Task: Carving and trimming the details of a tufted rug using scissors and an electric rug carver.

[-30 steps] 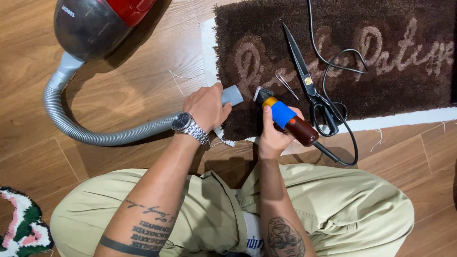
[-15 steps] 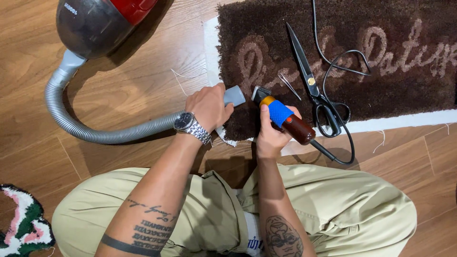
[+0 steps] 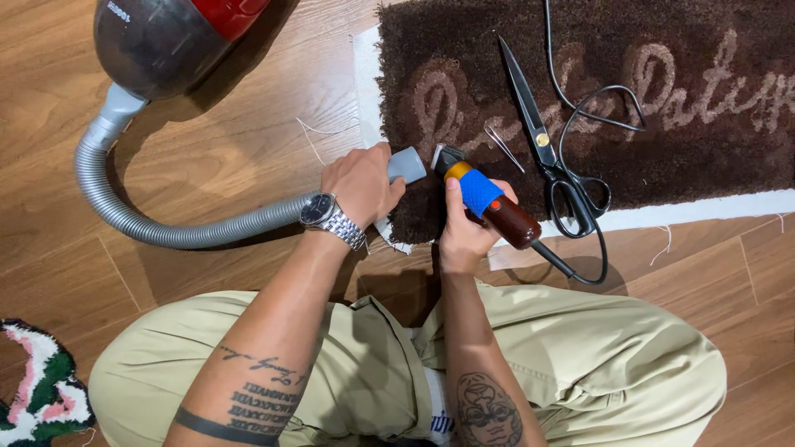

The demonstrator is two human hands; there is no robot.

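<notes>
Landmark: brown shaggy rug (image 3: pixel 596 108) with paler script tufted into it, white backing edge showing, lying on a wooden floor (image 3: pixel 207 157).
Clipper: electric clipper (image 3: pixel 484 199), brown body with blue grip band and yellow ring; sits at the rug's near left corner.
Clipper axis: long axis runs diagonally; cutting head points up-left onto the pile, cord end points down-right off the rug's near edge.
Right hand: right hand (image 3: pixel 464 232) wrapped closed around the clipper body, thumb along the blue band.
Left hand: left hand (image 3: pixel 360 184) closed around the grey vacuum nozzle (image 3: pixel 407 164), just left of the clipper head; nozzle tip touches the rug's left edge.
Hose: ribbed grey hose (image 3: pixel 166 228) curves left from the rug to the vacuum cleaner (image 3: pixel 166 37).
Obstructions: black scissors (image 3: pixel 551 157) lie on the rug just right of the clipper, blades pointing away; black cord (image 3: pixel 580 99) loops over the scissors.
Other: small tufted piece (image 3: pixel 37 389) well left of the rug.
</notes>
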